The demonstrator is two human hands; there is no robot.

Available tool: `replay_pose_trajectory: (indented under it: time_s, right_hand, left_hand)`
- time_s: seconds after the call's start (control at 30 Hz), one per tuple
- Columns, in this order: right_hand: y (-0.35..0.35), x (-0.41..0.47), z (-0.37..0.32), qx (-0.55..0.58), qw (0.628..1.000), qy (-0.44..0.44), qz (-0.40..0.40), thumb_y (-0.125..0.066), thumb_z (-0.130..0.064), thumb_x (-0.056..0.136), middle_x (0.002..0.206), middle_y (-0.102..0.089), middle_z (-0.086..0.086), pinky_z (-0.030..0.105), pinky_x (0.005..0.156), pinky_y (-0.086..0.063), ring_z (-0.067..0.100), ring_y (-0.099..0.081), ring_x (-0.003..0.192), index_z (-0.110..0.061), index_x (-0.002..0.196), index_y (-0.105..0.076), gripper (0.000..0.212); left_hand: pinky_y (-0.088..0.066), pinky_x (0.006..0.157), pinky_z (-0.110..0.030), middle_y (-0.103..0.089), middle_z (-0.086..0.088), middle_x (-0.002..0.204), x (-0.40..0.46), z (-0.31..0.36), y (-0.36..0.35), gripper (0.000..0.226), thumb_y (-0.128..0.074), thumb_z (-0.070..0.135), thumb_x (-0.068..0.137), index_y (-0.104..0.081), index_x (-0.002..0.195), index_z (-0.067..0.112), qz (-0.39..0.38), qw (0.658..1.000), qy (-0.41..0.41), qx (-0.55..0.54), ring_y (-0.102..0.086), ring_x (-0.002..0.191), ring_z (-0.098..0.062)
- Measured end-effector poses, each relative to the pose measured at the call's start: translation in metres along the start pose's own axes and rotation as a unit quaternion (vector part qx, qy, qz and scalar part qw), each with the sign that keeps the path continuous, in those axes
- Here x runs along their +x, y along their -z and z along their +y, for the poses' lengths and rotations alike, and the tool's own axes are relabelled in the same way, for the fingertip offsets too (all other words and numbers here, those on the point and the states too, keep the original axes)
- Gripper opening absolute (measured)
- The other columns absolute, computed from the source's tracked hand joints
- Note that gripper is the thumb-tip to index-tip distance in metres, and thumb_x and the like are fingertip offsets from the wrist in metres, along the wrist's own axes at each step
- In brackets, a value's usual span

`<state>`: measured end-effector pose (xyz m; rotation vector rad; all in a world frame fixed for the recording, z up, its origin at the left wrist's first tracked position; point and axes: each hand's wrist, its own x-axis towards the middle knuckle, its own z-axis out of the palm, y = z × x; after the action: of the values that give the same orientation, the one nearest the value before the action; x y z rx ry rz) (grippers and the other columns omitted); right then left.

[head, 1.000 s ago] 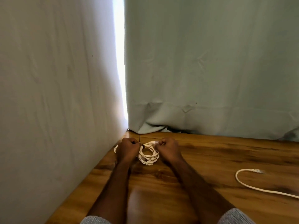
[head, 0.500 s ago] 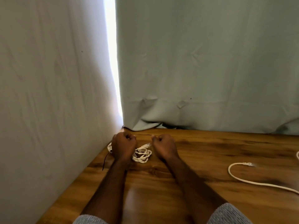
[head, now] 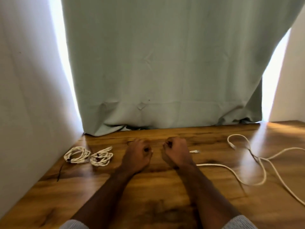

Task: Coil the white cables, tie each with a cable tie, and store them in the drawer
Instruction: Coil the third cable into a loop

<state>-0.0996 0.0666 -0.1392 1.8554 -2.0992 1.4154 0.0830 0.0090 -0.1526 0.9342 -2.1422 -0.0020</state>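
Near desk's (head: 165, 204) left edge, two tied coils (head: 77, 154) (head: 101, 157) lie touching. Left hand (head: 136, 157), right hand (head: 177, 152) both curled, holding nothing. Loose white cable (head: 247, 162) sprawls right; loops may tangle if I yank it. Drawer unseen.

Two coils (head: 88, 156) left of hands, loose cable (head: 257, 169) right, seemingly untied.

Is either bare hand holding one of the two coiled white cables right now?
No: both coiled white cables lie on the wooden table left of the left hand; the right hand is farther away.
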Motion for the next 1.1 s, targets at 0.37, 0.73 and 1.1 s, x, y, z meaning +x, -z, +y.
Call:
replay_pose_trajectory:
  time_s: [0.37, 0.73, 1.1]
  right_hand:
    - [0.062, -0.013, 0.068, -0.030, 0.997, -0.011, 0.070, -0.071, -0.022, 0.083, 0.070, -0.071, -0.005, 0.024, 0.062, -0.043, 0.009, -0.063, 0.065, -0.019, 0.072, -0.073, 0.012]
    - [0.044, 0.015, 0.076, -0.131, 0.988, 0.083, -0.007, -0.059, -0.046, 0.085, 0.119, -0.063, -0.012, 0.039, 0.098, -0.039, 0.011, -0.054, 0.111, -0.033, 0.117, -0.065, 0.035]
    - [0.019, 0.064, 0.057, 0.065, 0.978, 0.180, 0.084, -0.047, -0.033, 0.104, 0.081, -0.065, -0.004, 0.024, 0.063, -0.046, 0.006, -0.059, 0.071, -0.018, 0.103, -0.062, 0.021]
  left_hand:
    - [-0.035, 0.098, -0.034, -0.060, 0.007, 0.121, 0.035, 0.076, -0.073, 0.040, -0.049, 0.053, 0.083, -0.069, 0.108, 0.030, -0.230, 0.967, -0.090, -0.056, -0.050, 0.118, -0.015]
    - [-0.049, 0.087, -0.038, -0.063, 0.008, 0.100, 0.060, 0.031, -0.082, 0.010, -0.058, 0.030, 0.093, -0.067, 0.097, 0.027, -0.066, 0.975, -0.010, -0.213, -0.059, 0.097, -0.012]
    - [-0.056, 0.082, -0.048, -0.072, -0.020, 0.088, 0.074, 0.043, -0.066, 0.034, -0.049, 0.029, 0.103, -0.068, 0.093, 0.002, -0.016, 0.818, 0.203, -0.537, -0.071, 0.086, -0.028]
